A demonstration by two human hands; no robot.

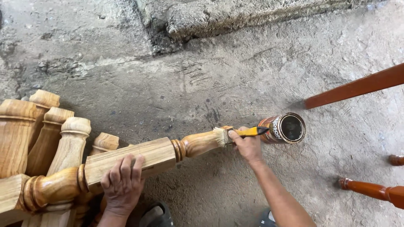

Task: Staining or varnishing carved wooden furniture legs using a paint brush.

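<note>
A turned wooden baluster (155, 156) lies slanted across the lower left, its far end raised toward the middle. My left hand (122, 183) presses down on its square block section. My right hand (247, 145) grips a paintbrush (237, 133) with a yellow and black handle; the pale bristles touch the rounded part of the baluster near its far end. That part looks glossy and darker than the square block. Just past the brush a tilted open tin can (285, 128) with a dark inside rests on the concrete floor (210, 75).
Several unfinished turned balusters (46, 134) are stacked at the left. Reddish-brown finished wooden pieces lie at the right: a long bar (357, 87) and turned legs (374, 191). A rough concrete step (219, 17) runs along the top. Footwear tips (153, 216) show at the bottom.
</note>
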